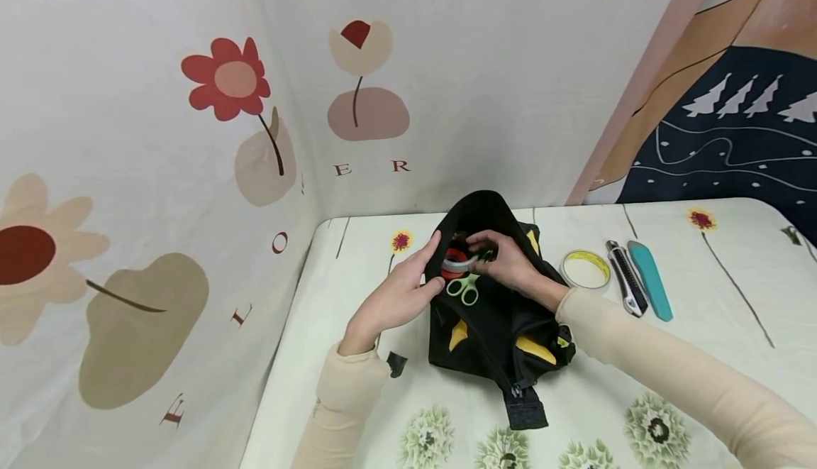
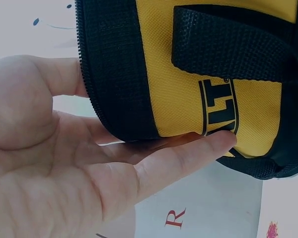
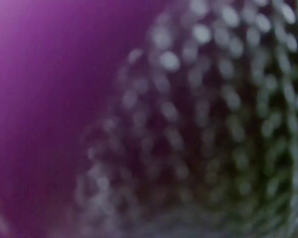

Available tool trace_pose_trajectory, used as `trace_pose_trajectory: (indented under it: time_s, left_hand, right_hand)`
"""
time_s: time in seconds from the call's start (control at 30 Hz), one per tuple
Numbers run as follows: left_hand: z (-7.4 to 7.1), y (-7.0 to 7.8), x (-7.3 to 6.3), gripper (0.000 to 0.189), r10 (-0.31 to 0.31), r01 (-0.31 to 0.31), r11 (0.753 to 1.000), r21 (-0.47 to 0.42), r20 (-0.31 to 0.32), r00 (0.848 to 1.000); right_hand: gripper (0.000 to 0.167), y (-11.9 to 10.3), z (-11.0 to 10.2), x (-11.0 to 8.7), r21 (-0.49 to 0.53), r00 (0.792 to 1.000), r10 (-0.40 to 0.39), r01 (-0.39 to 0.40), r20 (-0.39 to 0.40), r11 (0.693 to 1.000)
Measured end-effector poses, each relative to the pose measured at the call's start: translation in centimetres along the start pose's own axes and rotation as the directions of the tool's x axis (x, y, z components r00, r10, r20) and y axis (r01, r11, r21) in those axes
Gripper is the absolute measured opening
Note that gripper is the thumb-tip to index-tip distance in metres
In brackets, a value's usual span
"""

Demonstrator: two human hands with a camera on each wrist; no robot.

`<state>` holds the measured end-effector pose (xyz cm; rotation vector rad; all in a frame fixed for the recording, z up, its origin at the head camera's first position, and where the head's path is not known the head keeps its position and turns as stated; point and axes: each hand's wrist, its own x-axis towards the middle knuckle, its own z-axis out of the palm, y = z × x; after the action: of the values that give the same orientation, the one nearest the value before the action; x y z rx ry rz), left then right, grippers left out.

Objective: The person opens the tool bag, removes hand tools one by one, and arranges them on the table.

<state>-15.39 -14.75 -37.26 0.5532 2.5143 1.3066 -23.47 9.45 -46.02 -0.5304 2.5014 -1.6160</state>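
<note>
A black and yellow tool bag (image 1: 472,341) lies on the table with its mouth spread. My left hand (image 1: 402,288) grips the left rim, thumb inside and fingers along the outside. The left wrist view shows that hand (image 2: 104,153) against the bag's yellow side (image 2: 258,114). Inside the mouth, my right hand (image 1: 504,263) pinches a greyish roll of tape (image 1: 456,266). A red ring-shaped thing (image 1: 454,253) sits behind that roll. Green-handled scissors (image 1: 464,289) lie in the opening, blades hidden. The right wrist view is blurred, showing only dark mesh-like fabric (image 3: 203,114).
Right of the bag lie a yellow-lined roll of tape (image 1: 586,269), a utility knife (image 1: 627,277) and a teal flat-handled tool (image 1: 651,281). A black strap end (image 1: 526,412) hangs toward the front. Printed cloth covers the table (image 1: 702,370) and walls.
</note>
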Motion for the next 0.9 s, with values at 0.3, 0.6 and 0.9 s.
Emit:
trace_pose_trajectory:
  time_s: [0.3,0.6,0.9]
  left_hand:
    - [-0.07,0.08,0.04,0.079,0.008,-0.008,1.0,0.023,0.012,1.0]
    - [0.03,-0.15,-0.08,0.079,-0.005,0.005,1.0,0.02,0.008,1.0]
    - [0.02,-0.03,-0.2,0.078,-0.004,0.004,1.0,0.014,0.006,1.0]
  right_hand:
    - [0.054,0.51,-0.12,0.04,-0.029,0.998,0.01,-0.008,0.068,1.0]
    - [0.056,0.76,-0.07,-0.14,-0.058,0.996,0.02,-0.015,0.086,0.998]
    - [0.053,0.94,-0.21,-0.24,-0.089,0.995,-0.02,0.028,0.094,0.996]
